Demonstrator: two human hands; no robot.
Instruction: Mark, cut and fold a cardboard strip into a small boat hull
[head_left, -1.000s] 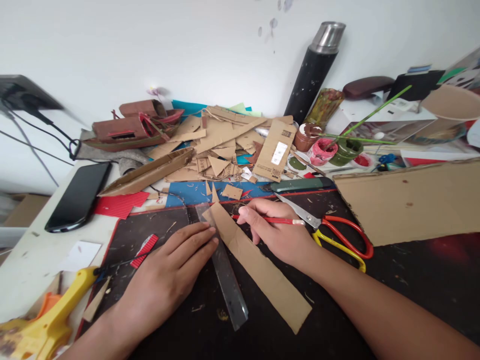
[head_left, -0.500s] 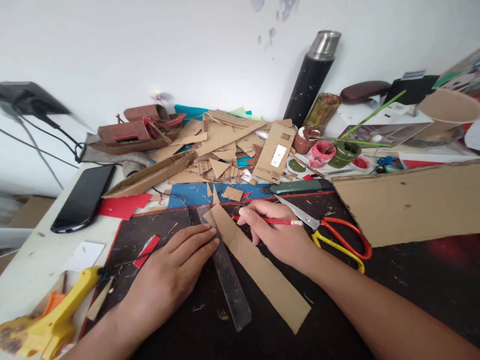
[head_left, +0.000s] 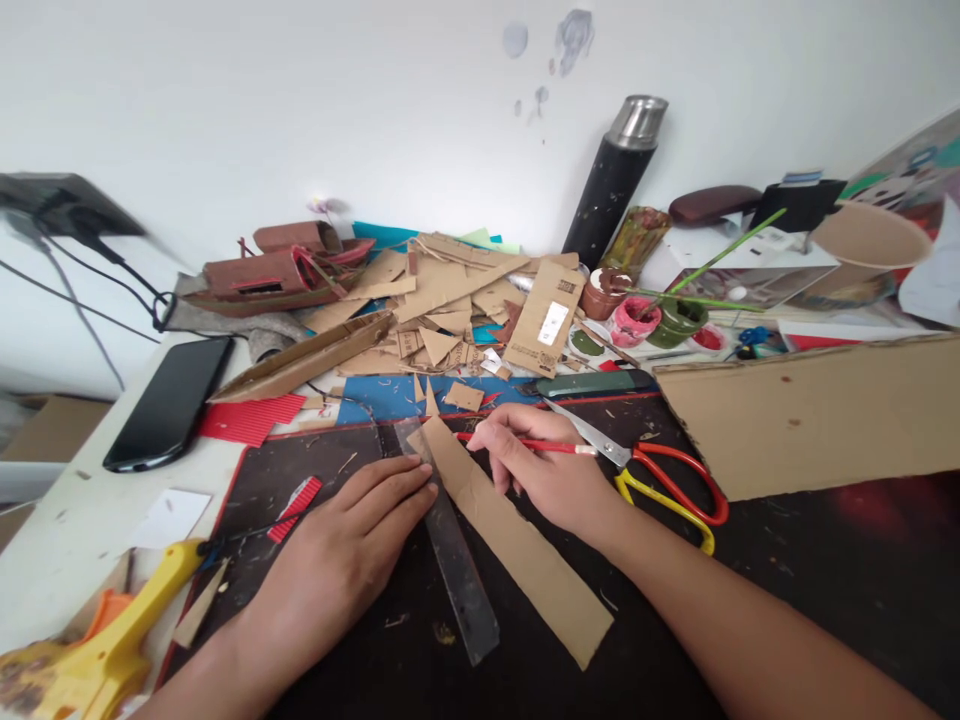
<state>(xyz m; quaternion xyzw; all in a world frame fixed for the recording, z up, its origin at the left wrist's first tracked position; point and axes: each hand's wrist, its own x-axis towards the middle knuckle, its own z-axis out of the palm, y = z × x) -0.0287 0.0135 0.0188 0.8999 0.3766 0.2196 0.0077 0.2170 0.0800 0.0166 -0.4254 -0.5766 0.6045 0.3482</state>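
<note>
The strip (head_left: 525,550) lies slanted on the dark mat (head_left: 360,650) on the counter (head_left: 56,520), its far end at the clear ruler (head_left: 459,575). The left hand (head_left: 337,550) presses the ruler flat, fingers extended and close together. The right hand (head_left: 544,465) pinches a red pencil (head_left: 551,446) over the strip's right side. Just beside that hand lie open scissors (head_left: 622,455); beyond, cardboard scraps (head_left: 450,290) are heaped near the wall (head_left: 420,110).
</note>
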